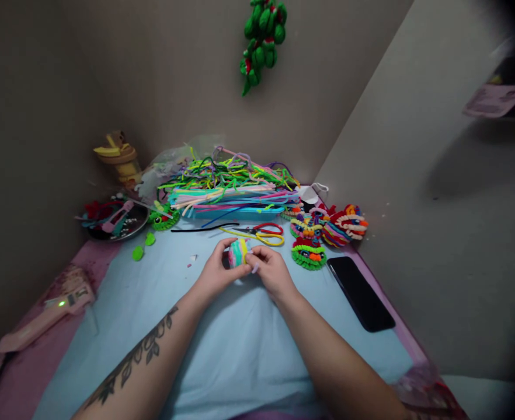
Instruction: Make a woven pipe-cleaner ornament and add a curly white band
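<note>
Between my two hands is a small roll of striped pipe cleaners, with turquoise, yellow, pink and lilac bands. My left hand wraps round its left side, fingers on top and thumb below. At its right side my right hand pinches the lilac end that sticks out below the fingers. The roll is held a little above the light blue cloth. Just beyond my hands lie scissors with red and yellow handles. My fingers partly cover the roll.
Pipe cleaners are heaped at the back. Finished fuzzy faces and a black phone lie on the right. On the left are a glue gun with a green light, a metal bowl and a lidded cup. Walls stand close around.
</note>
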